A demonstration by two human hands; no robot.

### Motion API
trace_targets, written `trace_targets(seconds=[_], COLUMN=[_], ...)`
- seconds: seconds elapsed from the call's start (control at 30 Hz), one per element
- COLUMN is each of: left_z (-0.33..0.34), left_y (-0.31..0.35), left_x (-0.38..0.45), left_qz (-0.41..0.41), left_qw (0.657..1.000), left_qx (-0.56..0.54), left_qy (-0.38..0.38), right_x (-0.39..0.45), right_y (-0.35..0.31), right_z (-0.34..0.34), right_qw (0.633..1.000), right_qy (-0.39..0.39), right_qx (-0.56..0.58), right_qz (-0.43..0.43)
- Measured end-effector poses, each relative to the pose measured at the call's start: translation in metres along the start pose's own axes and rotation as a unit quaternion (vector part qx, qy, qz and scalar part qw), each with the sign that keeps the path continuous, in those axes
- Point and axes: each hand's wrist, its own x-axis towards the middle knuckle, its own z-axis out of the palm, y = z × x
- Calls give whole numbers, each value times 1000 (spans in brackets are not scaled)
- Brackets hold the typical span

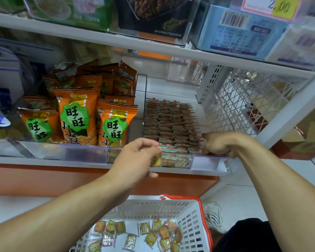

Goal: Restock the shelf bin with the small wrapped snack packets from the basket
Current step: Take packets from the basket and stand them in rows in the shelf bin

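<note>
- Nearest the camera, at 6 o'clock, sits a white slotted basket (173,206) with a red rim, standing on the floor; loose small wrapped snack packets (147,231) lie scattered flat over its bottom.
- Just right of the basket, at 5 o'clock, a pale sneaker (213,215) and a dark-clothed knee (251,235) show.
- Left hand (135,157) reaches up from 7 o'clock to the front edge of the shelf bin (207,163); its fingers are curled round a held packet (155,160), yellow-green in clear wrap, at the bin's clear front lip.
- Right hand (220,143) comes in from 4 o'clock and rests at the bin's front right corner, fingers clenched downward against the front rows; whether they grip a packet there I cannot tell, since the fingertips are hidden.
- Inside the bin, rows of standing packets (169,122) are packed upright in tight rows from front toward the back, near the centre of the view.
- Beside the bin, at 9 o'clock, orange snack bags (76,115) with green badges stand in a neighbouring clear tray.
- At 2 o'clock a white lattice side panel (244,99) closes off the shelf end.
- Overhead, at 12 o'clock, an upper shelf (98,35) carries boxed goods and a yellow price tag (282,7).
</note>
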Motion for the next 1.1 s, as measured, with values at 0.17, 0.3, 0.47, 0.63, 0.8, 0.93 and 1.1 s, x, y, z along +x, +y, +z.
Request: trace_targets(seconds=[0.17,0.3,0.47,0.63,0.8,0.93,1.1], left_z=[1,0,0,4,9,8,5], left_y=[2,3,7,25,23,22,17], left_x=[-2,-2,-4,-1,-6,-6,-5], left_qz=[-2,-9,-30,-106,-67,-58,-57], left_qw=[1000,1000,1000,975,964,967,984], left_qx=[10,21,-10,-197,-258,-248,-142], left_qy=[4,7,3,-14,0,-21,-94], right_x=[3,7,-3,-34,-82,-79,-74], right_y=[-3,-2,-7,-16,-43,-43,-42], right_z=[0,7,8,6,27,34,34], right_qw=[999,1000,999,963,916,907,908], right_qy=[7,18,19,235,164,210,185], right_qx=[-51,23,37,-83,184,140,85], right_qz=[2,5,-7,-100,-316,-337,-366])
